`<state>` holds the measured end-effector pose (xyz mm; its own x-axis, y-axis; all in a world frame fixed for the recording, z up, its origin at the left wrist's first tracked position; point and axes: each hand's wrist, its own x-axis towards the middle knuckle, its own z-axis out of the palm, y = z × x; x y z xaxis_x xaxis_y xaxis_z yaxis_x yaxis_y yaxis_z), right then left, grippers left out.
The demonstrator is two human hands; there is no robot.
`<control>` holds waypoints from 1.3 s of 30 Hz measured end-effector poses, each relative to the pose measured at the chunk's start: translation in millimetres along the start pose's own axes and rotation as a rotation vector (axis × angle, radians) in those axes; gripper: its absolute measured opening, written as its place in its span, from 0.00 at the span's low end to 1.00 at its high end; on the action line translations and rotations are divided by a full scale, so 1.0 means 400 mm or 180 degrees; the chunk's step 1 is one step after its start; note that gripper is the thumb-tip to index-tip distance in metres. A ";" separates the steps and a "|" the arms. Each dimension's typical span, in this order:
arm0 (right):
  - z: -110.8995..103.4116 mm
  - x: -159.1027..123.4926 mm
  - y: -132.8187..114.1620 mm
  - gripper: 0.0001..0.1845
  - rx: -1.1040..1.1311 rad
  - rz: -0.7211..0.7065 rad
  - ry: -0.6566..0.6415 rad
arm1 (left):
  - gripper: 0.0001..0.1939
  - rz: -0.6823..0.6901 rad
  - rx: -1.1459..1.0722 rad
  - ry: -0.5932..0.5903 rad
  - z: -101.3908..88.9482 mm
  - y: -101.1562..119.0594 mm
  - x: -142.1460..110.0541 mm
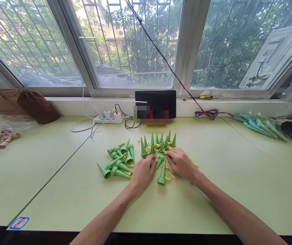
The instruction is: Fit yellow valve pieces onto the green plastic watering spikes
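Leaning over the near side of the pale table (224,190), the person has both hands down among green plastic cones. The left hand (143,170) curls beside a tilted cone (159,162); its thumb and fingers look close together, but from where I stand I can't tell whether they grip it. The right hand (180,161) has its fingertips drawn in, with a green sliver (173,161) showing under them; whether it's pinched there, I can't tell either. Another cone (161,175) leans between the wrists, near small yellow fittings (170,177). Upright cones (143,149) crowd just beyond, and a loose pile (121,165) lies to the left.

Narrow and close-set, the standing cones could topple like skittles if a knuckle brushed one. A sleeve-free wrist could also sweep the little yellow pieces away, or mix them under the pile.

As for writing, a blue-edged sticker (19,223) at the near left edge carries a red looped mark, perhaps an 8. The far black screen (156,105) is partly blurred, so nothing on it reads.
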<state>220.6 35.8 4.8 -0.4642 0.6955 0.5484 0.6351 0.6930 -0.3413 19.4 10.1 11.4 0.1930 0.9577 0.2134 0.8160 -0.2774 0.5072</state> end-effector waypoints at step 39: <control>0.010 -0.012 -0.052 0.08 0.0465 -0.0472 0.0705 | 0.20 -0.0262 -0.2998 -0.0404 -0.024 0.039 0.004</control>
<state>207.3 18.9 6.2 -0.3891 0.5374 0.7482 0.4674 0.8151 -0.3424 27.2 6.5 27.7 0.2574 0.9627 0.0829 0.0660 -0.1031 0.9925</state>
